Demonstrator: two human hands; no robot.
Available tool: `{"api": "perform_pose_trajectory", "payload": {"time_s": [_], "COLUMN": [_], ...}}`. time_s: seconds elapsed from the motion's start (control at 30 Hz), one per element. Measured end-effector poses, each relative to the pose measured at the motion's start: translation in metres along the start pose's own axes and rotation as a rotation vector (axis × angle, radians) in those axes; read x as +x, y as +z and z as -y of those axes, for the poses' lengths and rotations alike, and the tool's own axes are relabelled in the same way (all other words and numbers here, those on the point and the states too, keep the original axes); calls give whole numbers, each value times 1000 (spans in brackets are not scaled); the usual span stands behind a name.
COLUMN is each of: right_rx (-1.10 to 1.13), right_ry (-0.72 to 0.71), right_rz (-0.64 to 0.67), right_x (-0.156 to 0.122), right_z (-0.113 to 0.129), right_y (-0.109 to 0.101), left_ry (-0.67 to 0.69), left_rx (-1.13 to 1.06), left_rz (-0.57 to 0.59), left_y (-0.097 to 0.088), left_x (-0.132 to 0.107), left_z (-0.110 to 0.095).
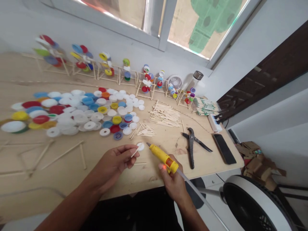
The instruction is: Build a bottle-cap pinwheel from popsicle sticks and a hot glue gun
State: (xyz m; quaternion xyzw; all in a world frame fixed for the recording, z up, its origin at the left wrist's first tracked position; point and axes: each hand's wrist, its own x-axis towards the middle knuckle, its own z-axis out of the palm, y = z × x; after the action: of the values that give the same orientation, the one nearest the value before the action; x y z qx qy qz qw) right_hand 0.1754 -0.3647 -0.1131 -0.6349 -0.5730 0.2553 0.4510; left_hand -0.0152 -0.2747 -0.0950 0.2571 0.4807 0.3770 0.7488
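My left hand (115, 165) pinches a short wooden stick (134, 152), with a white bottle cap (141, 146) at its tip. Whether stick and cap are joined I cannot tell. A yellow hot glue gun (161, 155) is in my right hand (174, 183); an orange-red light glows by the thumb. Its nozzle points toward the cap, a small gap apart. From its back runs a long translucent glue stick (202, 198). Just beyond my left hand lie a small heap of cut sticks (145, 131) and many loose coloured bottle caps (81, 110).
Bottle-cap wheels on stick frames (127, 72) line the wall. A stick pile (165, 114), pliers (191, 146), a phone (224, 149), a power strip (215, 123) and a flask (196, 80) occupy the right. Stick pieces (64, 155) lie front left; a large fan (255, 205) stands beyond the table edge.
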Motion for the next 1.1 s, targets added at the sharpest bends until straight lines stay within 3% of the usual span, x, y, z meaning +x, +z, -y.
{"api": "perform_pose_trajectory", "payload": {"time_s": [0.13, 0.27, 0.37, 0.5, 0.67, 0.8, 1.1], "right_rx": [230, 284, 124, -326, -722, -889, -1075], "right_ry": [99, 86, -25, -280, -422, -395, -309], "right_rz": [-79, -172, -289, -371, -304, -263, -73], "right_x": [9, 12, 12, 20, 29, 32, 35], "right_z": [9, 17, 12, -15, -70, -101, -116], "right_y": [-18, -61, -94, -120, -135, -142, -149], "left_ry": [7, 16, 11, 16, 0, -27, -43], "left_rx": [-31, -54, -72, -67, -38, -68, -76], "left_rz": [-11, -16, -22, -100, -114, -86, -84], "left_y": [-4, -11, -17, -19, -13, -11, -11], "left_x": [2, 1, 2, 4, 1, -2, -7], "left_z": [-2, -3, -4, -10, -12, -4, 3]}}
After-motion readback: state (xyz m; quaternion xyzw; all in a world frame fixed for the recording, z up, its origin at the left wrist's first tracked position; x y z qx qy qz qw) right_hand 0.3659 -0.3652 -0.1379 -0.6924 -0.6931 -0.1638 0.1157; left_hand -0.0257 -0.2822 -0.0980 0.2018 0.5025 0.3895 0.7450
